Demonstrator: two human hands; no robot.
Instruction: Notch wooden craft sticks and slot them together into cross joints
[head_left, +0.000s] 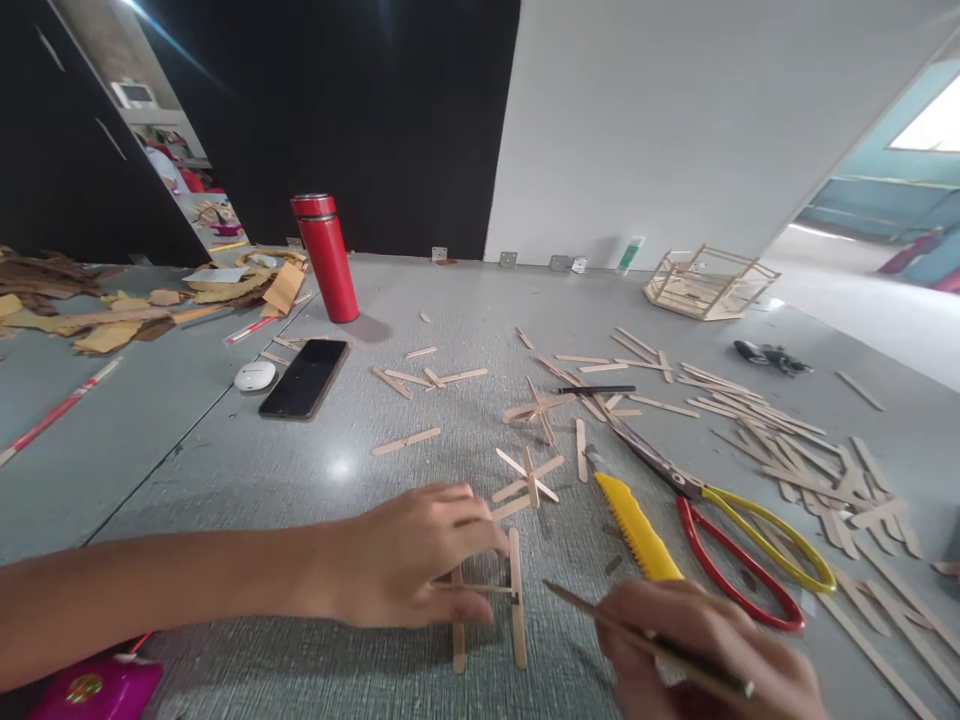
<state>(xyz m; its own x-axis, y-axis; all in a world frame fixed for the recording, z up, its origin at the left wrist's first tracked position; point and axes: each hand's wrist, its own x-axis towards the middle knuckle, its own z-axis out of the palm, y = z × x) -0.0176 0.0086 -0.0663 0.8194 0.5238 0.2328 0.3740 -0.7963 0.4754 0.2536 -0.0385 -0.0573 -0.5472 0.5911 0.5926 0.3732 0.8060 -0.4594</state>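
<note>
My left hand (397, 560) reaches in from the left and holds an H-shaped piece of craft sticks (517, 640) low over the table. Its thumb and forefinger lie on either side of the thin crossbar, partly hiding the left upright. At the lower right, my right hand (705, 640) is closed round a thin pointed stick (577, 600), its tip pointing left towards the H-shaped piece, a little apart from it. A dark length shows along the stick between the fingers. Just beyond my left hand lies a star-shaped cluster of craft sticks (529, 478).
A yellow-handled cutter (637, 525) and red-and-yellow-handled shears (690, 490) lie beside my right hand. Loose craft sticks (817, 480) spread over the right. Farther off stand a red flask (326, 260), a phone (305, 378) and a stick frame (709, 285). A magenta tape measure (97, 688) sits lower left.
</note>
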